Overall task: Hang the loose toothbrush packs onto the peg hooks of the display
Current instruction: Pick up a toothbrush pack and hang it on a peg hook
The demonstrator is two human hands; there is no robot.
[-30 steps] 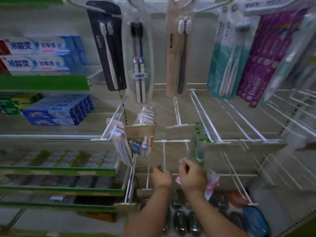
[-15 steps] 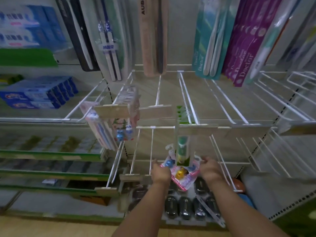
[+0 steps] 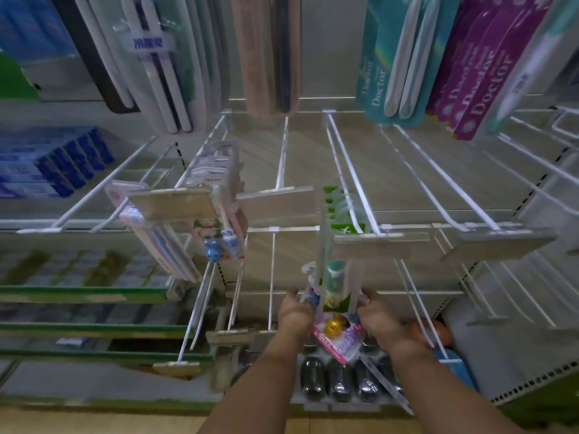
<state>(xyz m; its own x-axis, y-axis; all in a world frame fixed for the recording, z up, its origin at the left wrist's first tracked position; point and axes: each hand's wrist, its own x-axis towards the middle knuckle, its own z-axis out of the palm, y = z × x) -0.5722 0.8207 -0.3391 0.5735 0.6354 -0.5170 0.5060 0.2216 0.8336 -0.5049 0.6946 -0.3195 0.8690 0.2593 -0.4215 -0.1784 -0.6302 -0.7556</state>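
Note:
A pink children's toothbrush pack [image 3: 340,338] with a yellow figure on it sits low in the middle of the display. My left hand [image 3: 294,310] grips its left edge and my right hand [image 3: 377,313] grips its right edge. The pack's white hanger top rises behind a green-and-white pack [image 3: 336,285] that hangs from a white peg hook [image 3: 351,189] right in front of it. Whether the pink pack sits on a hook is hidden. More children's packs [image 3: 219,236] hang on the hook to the left.
Long adult toothbrush packs [image 3: 266,57] and purple and teal packs [image 3: 470,67] hang overhead. Bare white peg hooks [image 3: 438,183] jut out to the right with price tag holders [image 3: 498,242]. Dark cases [image 3: 340,382] lie on the bottom shelf. Toothpaste boxes [image 3: 56,164] fill the left shelves.
My view has dropped lower and closer to the hooks. Both hands have spread apart and lifted the pink pack up behind the hanging green pack.

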